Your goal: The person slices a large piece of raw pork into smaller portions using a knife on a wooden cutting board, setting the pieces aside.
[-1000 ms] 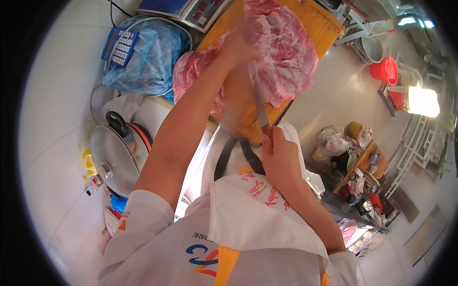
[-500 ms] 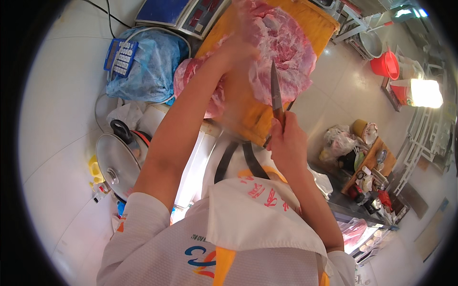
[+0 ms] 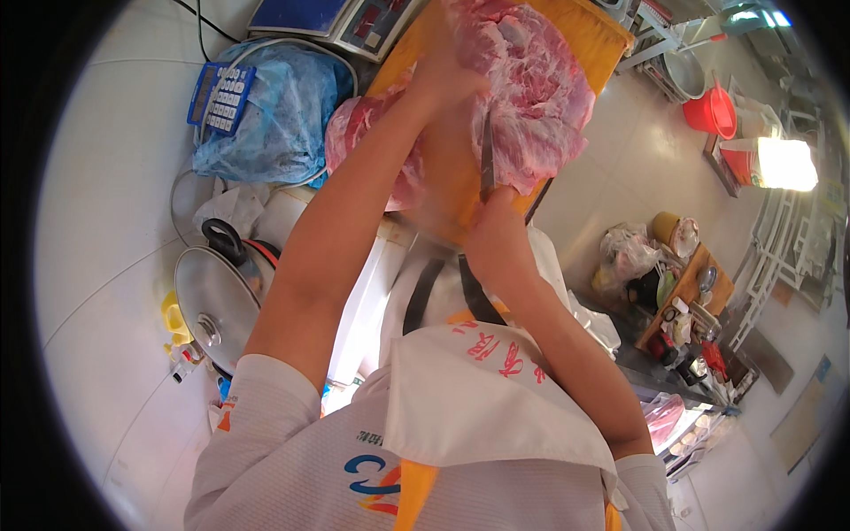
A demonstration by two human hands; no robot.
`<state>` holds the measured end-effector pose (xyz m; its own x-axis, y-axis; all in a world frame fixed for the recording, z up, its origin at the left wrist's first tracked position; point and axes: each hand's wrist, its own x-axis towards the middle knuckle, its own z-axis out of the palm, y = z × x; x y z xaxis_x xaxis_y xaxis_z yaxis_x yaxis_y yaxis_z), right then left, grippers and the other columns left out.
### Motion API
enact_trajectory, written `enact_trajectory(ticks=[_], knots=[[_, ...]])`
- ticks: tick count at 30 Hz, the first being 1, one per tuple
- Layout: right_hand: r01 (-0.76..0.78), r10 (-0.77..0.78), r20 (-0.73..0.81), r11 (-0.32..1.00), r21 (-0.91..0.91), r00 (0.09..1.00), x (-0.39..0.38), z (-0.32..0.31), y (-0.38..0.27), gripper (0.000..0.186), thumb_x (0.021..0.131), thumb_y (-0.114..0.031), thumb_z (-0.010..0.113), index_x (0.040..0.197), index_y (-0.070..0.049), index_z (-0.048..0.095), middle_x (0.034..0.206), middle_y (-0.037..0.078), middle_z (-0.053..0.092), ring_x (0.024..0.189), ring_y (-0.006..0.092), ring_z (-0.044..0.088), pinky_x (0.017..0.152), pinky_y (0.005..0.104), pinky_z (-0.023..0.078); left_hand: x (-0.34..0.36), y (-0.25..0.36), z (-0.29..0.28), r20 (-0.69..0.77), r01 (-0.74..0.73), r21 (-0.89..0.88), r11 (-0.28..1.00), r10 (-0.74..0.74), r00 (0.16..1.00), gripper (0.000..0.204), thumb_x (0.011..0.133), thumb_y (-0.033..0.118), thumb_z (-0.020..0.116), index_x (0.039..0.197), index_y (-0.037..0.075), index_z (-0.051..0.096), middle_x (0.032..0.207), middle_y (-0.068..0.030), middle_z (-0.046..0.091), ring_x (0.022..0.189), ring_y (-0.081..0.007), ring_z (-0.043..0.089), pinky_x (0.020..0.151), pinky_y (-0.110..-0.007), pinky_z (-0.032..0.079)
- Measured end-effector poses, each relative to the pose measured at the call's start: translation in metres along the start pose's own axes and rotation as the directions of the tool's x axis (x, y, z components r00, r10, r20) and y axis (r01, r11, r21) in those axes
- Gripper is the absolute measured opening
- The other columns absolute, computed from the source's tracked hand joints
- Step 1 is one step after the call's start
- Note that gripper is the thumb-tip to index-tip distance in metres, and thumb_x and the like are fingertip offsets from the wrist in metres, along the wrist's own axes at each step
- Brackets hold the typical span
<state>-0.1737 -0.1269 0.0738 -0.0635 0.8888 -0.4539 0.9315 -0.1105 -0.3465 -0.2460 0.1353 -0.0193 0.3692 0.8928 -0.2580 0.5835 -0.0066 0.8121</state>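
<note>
A large piece of raw meat [image 3: 540,93] lies on a wooden board [image 3: 602,44]. At its left edge is my left hand [image 3: 447,81], its thumb against the meat and its other fingers blurred; it seems to grip that edge. My right hand [image 3: 498,226] is closed round the handle of a knife [image 3: 487,157]. The blade points away from me, and its tip touches or enters the left side of the large piece; which of these I cannot tell. A second piece of raw meat [image 3: 354,133] sits on the board's left side, partly behind my left forearm.
Left of the board are a blue plastic bag [image 3: 274,124] with a blue calculator [image 3: 221,97] on it, and a scale [image 3: 372,26] beyond. A pot with a lid [image 3: 208,305] stands lower left. To the right are a red bucket [image 3: 708,113] and a cluttered stand [image 3: 699,296].
My right hand has moved left and turned, bringing the knife from over the large piece of meat to its left edge. My left hand stays at the meat's edge.
</note>
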Motion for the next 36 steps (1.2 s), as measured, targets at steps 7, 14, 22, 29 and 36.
enact_trajectory(ticks=[7,14,22,29,36], knots=[[-0.292,0.330,0.062,0.714,0.636,0.942,-0.050,-0.040,-0.030,0.024,0.113,-0.019,0.053,0.119,0.005,0.051,0.095,0.037,0.071,0.090,0.0596,0.067,0.082,0.0626,0.052,0.001,-0.013,-0.012,0.025,-0.037,-0.030,0.999,0.037,0.999,0.054,0.072,0.021,0.089,0.116,-0.008,0.078,0.106,-0.0167,0.080,0.097,-0.0291,0.077,0.087,-0.039,0.060],[-0.093,0.243,-0.225,0.847,0.523,0.944,-0.001,-0.021,-0.012,0.027,0.113,-0.019,0.053,0.116,0.007,0.048,0.093,0.040,0.068,0.089,0.0604,0.066,0.078,0.0645,0.050,0.000,-0.004,-0.017,0.085,0.008,-0.140,0.990,0.004,0.996,0.058,0.069,0.016,0.089,0.121,-0.008,0.077,0.110,-0.0172,0.080,0.101,-0.0298,0.077,0.088,-0.040,0.060],[-0.227,0.247,0.045,0.780,0.583,0.968,-0.035,0.001,-0.036,0.028,0.112,-0.018,0.053,0.121,0.008,0.049,0.092,0.038,0.070,0.088,0.0598,0.067,0.080,0.0638,0.053,-0.001,0.000,-0.020,0.090,-0.013,-0.162,0.987,0.028,0.996,0.056,0.070,0.012,0.089,0.119,-0.009,0.077,0.109,-0.0153,0.080,0.096,-0.0275,0.076,0.084,-0.038,0.060],[-0.211,0.318,-0.080,0.777,0.593,0.945,-0.012,-0.053,-0.024,0.026,0.112,-0.019,0.054,0.116,0.007,0.051,0.090,0.037,0.070,0.084,0.0586,0.067,0.075,0.0631,0.052,0.002,-0.003,-0.023,0.195,0.053,-0.239,0.969,-0.005,0.981,0.057,0.069,0.007,0.089,0.122,-0.010,0.076,0.110,-0.0161,0.080,0.095,-0.0284,0.077,0.085,-0.038,0.061],[0.090,-0.052,0.204,0.979,-0.181,0.977,0.026,-0.003,-0.017,0.027,0.108,-0.020,0.056,0.111,0.005,0.064,0.099,0.030,0.072,0.090,0.0454,0.073,0.078,0.0539,0.056,0.004,0.005,-0.026,0.140,0.037,-0.159,0.987,-0.015,0.990,0.063,0.066,0.012,0.089,0.123,-0.010,0.076,0.114,-0.0172,0.079,0.104,-0.0305,0.076,0.090,-0.039,0.059]])
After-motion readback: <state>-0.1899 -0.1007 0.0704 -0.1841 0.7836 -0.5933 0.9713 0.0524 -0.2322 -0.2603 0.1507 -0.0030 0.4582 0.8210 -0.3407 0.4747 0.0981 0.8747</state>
